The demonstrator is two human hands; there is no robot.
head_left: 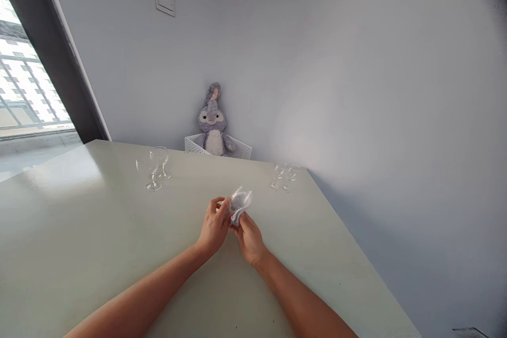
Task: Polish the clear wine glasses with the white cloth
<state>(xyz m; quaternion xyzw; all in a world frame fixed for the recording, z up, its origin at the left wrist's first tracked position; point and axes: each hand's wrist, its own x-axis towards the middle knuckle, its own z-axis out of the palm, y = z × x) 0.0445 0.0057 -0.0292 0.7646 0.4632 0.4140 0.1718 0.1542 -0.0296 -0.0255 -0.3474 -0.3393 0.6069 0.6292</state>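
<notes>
Over the middle of the table, both hands meet at a small clear stemmed glass (242, 198), its bowl tilted away from me. My left hand (214, 227) is closed at the glass's lower part, fingers curled around the near left side; the stem and foot are mostly hidden. My right hand (250, 237) pinches a crumpled white cloth (236, 217) against the bowl's underside. Two more stemmed glasses, a front one (153, 186) and a rear one (163, 174), stand upright at the far left. Another pair, a left glass (279, 170) and a right glass (292, 172), stands at the far right.
The pale table (99, 253) ends along a slanting right edge, with a gap before the grey wall (376, 90). Behind the far edge, a plush toy (214, 140) sits in a white perforated basket (242, 151). A window (31, 79) is at left.
</notes>
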